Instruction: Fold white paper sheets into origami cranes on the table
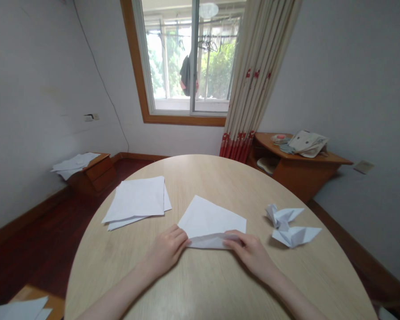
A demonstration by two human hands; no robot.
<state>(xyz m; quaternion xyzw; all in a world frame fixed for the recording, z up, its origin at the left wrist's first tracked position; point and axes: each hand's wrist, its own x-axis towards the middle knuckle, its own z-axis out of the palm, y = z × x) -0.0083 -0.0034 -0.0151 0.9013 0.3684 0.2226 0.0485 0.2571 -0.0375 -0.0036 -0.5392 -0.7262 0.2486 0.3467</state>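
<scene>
A white sheet of paper (213,218) lies on the round wooden table (200,284), its near edge folded up into a strip. My left hand (170,246) pinches the left end of that fold, fingers closed on the paper. At the right end, my right hand (248,251) grips the fold between thumb and fingers. To the right of the sheet sit two folded paper figures (293,224) with pointed wings, close together. A stack of white paper (138,200) rests to the left, its sheets slightly askew.
Beyond the table on the right, a wooden corner desk (296,164) carries a bag and small items. On the left, a low drawer cabinet (98,171) has papers on top. More paper (20,309) lies at the bottom left. A window and curtain (253,80) stand behind.
</scene>
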